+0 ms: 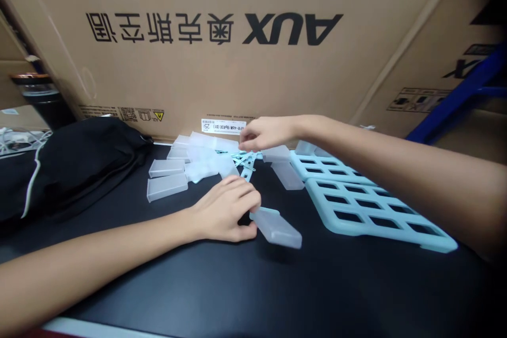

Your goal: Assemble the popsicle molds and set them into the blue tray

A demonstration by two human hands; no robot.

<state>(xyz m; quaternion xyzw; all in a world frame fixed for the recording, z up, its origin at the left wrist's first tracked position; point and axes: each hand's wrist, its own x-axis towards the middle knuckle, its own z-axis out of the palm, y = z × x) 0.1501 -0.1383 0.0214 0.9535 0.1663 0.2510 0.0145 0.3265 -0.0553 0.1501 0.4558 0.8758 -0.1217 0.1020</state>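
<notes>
My left hand (227,208) is closed on one end of a clear plastic box (279,229), slim and frosted, held slightly above the table. A light-blue piece (266,211) shows at the gripped end of that box. Farther back, my right hand (259,133) points down at a small heap of flat light-blue plastic strips (246,161); its fingers are pinched together, and whatever is between them is hidden. More frosted boxes (168,187) lie in a loose pile left of the strips. Another such box (287,175) lies just right of the heap.
A light-blue frame with rectangular openings (328,211) lies on the right of the black table (222,290). Black cloth (87,158) covers the left side, with a dark cup (45,97) behind it. A large cardboard box (222,74) stands along the back edge.
</notes>
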